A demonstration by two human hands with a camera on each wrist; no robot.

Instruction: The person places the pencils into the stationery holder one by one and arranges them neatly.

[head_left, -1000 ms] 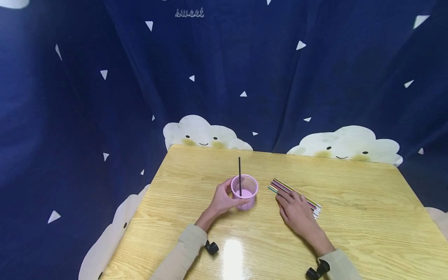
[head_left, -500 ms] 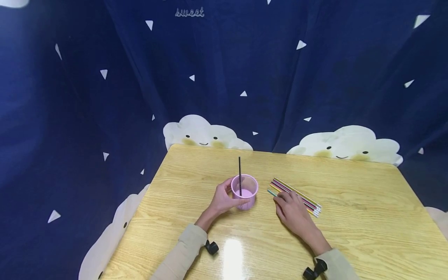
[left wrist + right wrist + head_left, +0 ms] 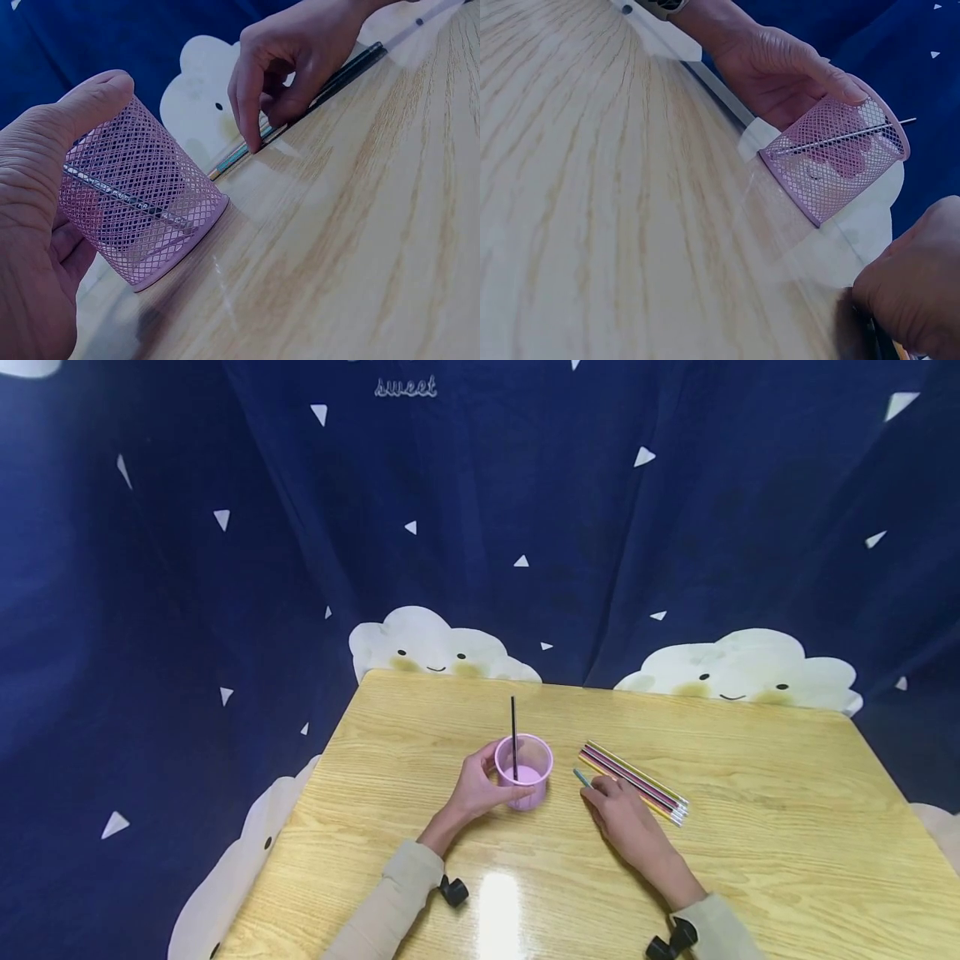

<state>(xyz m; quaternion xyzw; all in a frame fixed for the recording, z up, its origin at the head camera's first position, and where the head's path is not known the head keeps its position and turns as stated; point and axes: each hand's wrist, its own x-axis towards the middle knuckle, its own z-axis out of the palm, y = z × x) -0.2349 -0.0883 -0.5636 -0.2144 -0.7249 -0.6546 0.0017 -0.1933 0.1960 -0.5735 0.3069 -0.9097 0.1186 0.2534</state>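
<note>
My left hand [image 3: 477, 787] holds a pink mesh pencil cup [image 3: 530, 798] upright on the table, thumb on the near side and fingers round the far side. One dark pencil [image 3: 513, 722] leans inside the cup and sticks out above the rim. To the right, my right hand [image 3: 636, 828] pinches a teal pencil [image 3: 582, 776] between thumb and fingertips, low over the tabletop. Most of this pencil is hidden under the hand. Close beyond it lies a row of several striped pencils [image 3: 617, 766], partly covered by the fingers. The left wrist view shows the pinching fingers [image 3: 250, 112] near the table.
The wooden table [image 3: 787, 827] extends to both sides of the hands. Behind it hangs a dark blue curtain [image 3: 465, 485] with white triangles and clouds. Each wrist carries a small black camera, such as the left one [image 3: 453, 892].
My right hand has shifted slightly left and towards me, drawing the teal pencil away from the row. The left hand and cup have stayed in place.
</note>
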